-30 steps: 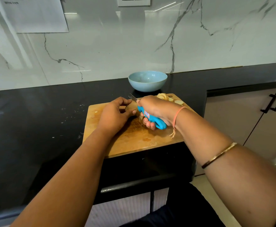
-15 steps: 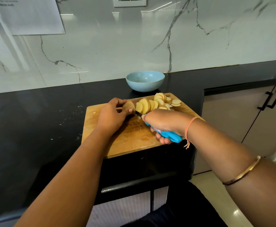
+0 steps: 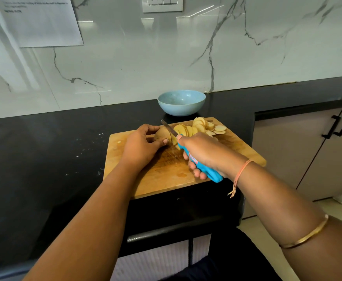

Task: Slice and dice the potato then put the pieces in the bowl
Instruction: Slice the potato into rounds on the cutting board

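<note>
My left hand (image 3: 141, 145) grips the potato stub (image 3: 161, 133) on the board (image 3: 166, 177) so it can't roll; my right hand (image 3: 203, 152) clenches the knife (image 3: 169, 130), blade against it. Cut slices (image 3: 199, 126) pile toward one o'clock, the bowl (image 3: 181, 103) waiting at twelve.

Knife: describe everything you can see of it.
The knife has a blue plastic-looking handle with a red and white label and a narrow grey metal blade. The right hand grips the handle, hiding most of it. The blade points away and leftward, tip raised, edge against the unsliced potato end that the left hand holds on the wooden cutting board. Cut slices lie just right of the blade.
</note>
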A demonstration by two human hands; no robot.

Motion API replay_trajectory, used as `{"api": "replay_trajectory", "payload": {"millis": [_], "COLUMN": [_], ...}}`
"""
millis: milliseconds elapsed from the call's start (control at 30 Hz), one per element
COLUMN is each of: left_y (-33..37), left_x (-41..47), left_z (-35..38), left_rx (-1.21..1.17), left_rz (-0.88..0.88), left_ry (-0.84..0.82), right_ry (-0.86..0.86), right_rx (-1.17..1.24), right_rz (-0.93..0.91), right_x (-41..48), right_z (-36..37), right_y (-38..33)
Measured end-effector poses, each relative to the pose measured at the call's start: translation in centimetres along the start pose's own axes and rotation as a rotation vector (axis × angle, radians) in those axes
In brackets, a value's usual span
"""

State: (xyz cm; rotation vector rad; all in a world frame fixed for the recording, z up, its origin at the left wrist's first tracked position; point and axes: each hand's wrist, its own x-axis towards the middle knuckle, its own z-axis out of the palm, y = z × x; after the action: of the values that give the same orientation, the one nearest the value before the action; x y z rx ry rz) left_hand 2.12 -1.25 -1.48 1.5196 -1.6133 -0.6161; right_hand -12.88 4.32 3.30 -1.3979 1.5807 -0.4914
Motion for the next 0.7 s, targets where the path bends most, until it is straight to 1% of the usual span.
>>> {"api": "replay_trajectory", "payload": {"millis": [233, 500, 633, 700], "left_y": [-0.2, -0.3, -0.2, -0.3], "left_x": [0.2, 0.0, 0.1, 0.2], "left_z": [0.0, 0.0, 0.1, 0.0], "left_rx": [-0.019, 0.013, 0.017, 0.006], "left_rz": [0.013, 0.091, 0.074, 0.058], "left_ry": [0.009, 0.017, 0.031, 0.040], "right_ry": [-0.065, -0.146, -0.164, -0.151], "right_rx": [0.052, 0.252, 0.245, 0.193], "right_rz": [0.063, 0.057, 0.078, 0.094], "right_x": [0.5, 2.3, 2.1, 1.6], "right_z": [0.1, 0.1, -0.3, -0.1], "right_y": [-0.4, -1.7, -1.5, -0.8]}}
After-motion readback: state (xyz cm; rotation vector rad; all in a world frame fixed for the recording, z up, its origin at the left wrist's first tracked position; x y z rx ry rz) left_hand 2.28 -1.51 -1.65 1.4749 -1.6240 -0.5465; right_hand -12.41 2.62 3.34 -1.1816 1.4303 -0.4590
